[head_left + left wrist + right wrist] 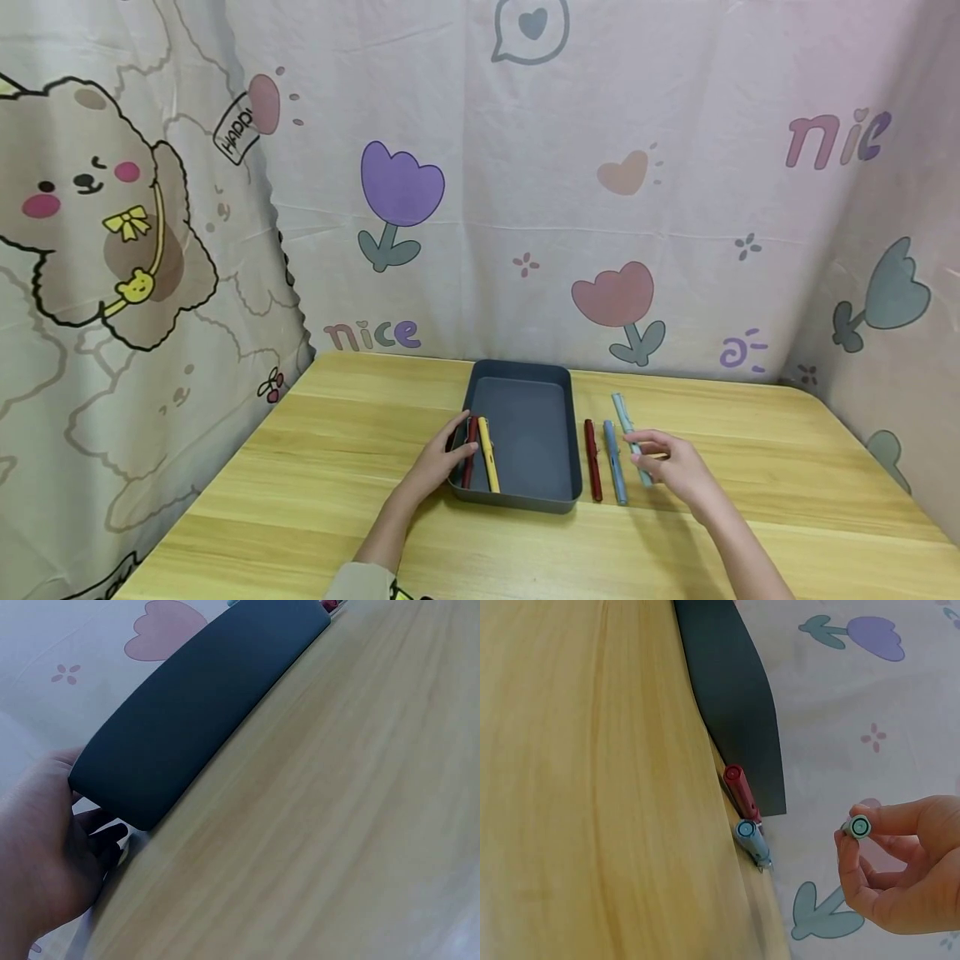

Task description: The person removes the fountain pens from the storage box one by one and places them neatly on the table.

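Around the centre of my head view, I have a pale cloth [480, 108] hanging across twelve o'clock, with a speech bubble [532, 27] printed near its top edge, and a wood-grained table [525, 558] at six. On the cloth I see a winking bear [90, 217] at nine, a purple tulip [402, 187] at eleven, coloured letters [813, 143] at two, and a pink tulip [613, 294] at three.

Cloth on three sides, wood-grain table below

Head view is your clock. At 12: pale, creased backdrop [487, 250], speech bubble [531, 25] printed high; purple tulip [402, 183] at 11. Left cloth [142, 392], 9 to 10: cartoon bear [112, 225]. Right cloth [885, 392], 3: teal tulip [897, 287]. At 6, your yellowish table [525, 554]. Light soft; corner folds shaded.
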Motion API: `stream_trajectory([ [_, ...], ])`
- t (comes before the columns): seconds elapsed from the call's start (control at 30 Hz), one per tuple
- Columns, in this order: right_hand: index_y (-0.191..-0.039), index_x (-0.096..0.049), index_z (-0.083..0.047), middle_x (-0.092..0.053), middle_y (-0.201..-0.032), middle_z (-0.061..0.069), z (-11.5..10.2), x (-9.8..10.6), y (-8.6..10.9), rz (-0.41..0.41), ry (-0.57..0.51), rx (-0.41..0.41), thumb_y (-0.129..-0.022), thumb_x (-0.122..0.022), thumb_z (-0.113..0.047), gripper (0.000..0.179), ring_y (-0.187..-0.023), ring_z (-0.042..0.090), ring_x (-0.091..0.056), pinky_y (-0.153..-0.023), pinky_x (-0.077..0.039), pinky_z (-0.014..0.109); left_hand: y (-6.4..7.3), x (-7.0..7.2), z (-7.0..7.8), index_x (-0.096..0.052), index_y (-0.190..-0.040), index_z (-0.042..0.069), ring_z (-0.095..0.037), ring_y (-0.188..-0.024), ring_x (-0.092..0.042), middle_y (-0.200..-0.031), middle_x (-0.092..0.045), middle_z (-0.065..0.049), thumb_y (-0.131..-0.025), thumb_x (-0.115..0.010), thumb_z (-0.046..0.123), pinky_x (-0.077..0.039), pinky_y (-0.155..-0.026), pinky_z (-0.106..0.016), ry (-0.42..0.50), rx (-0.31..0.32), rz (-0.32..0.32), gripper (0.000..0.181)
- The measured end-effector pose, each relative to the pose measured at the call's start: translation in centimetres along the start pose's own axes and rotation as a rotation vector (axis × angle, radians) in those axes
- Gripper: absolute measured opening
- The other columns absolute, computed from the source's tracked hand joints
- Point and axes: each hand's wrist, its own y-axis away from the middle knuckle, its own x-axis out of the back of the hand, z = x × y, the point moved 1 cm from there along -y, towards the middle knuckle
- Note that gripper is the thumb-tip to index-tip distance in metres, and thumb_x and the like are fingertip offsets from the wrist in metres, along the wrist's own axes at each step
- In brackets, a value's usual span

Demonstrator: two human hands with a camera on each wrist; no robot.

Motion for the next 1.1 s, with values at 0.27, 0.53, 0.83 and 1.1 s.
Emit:
stream_trajectory([
  [0.27, -0.121, -0.054, 0.007, -0.052, -0.116, 0.029, 0.4, 0.7, 0.0, 0.009, 0.009, -0.01, -0.087, -0.059, -0.003, 0.035, -0.091, 0.027, -0.057, -0.063, -0.05, 0.032, 0.0, 0.1, 0.0, -0.035, -0.143, 0.011, -0.041, -0.131, -0.02, -0.145, -0.026, -0.02, -0.09, -0.06, 0.025, -0.021, -0.099, -0.06, -0.002, -0.007, -0.001, 0.06],
  [0.53, -0.122, -0.053, 0.006, -0.05, -0.117, 0.03, 1.1, 1.0, -0.4, 0.007, 0.025, -0.032, -0.089, -0.058, -0.005, 0.035, -0.089, 0.024, -0.057, -0.064, -0.049, 0.033, 0.0, 0.3, -0.1, -0.035, -0.143, 0.011, -0.042, -0.131, -0.021, -0.145, -0.026, -0.021, -0.09, -0.06, 0.025, -0.022, -0.098, -0.06, 0.003, -0.002, 0.005, 0.06],
  [0.83, -0.122, -0.053, 0.006, -0.051, -0.115, 0.029, 2.5, 0.9, -0.8, 0.016, 0.02, -0.056, -0.088, -0.058, -0.004, 0.036, -0.079, 0.021, -0.056, -0.061, -0.048, 0.032, 0.1, 0.1, 0.0, -0.035, -0.143, 0.01, -0.041, -0.131, -0.02, -0.145, -0.027, -0.021, -0.09, -0.06, 0.025, -0.022, -0.098, -0.06, -0.002, -0.016, -0.006, 0.06],
  [1.1, -0.12, -0.055, 0.005, -0.056, -0.111, 0.025, 3.3, 0.7, -1.0, 0.035, 0.03, -0.078, -0.087, -0.059, -0.004, 0.035, -0.084, 0.022, -0.056, -0.062, -0.048, 0.032, 0.0, 0.1, 0.0, -0.034, -0.143, 0.01, -0.042, -0.131, -0.02, -0.145, -0.026, -0.021, -0.09, -0.06, 0.025, -0.021, -0.098, -0.06, -0.008, -0.013, -0.003, 0.06],
])
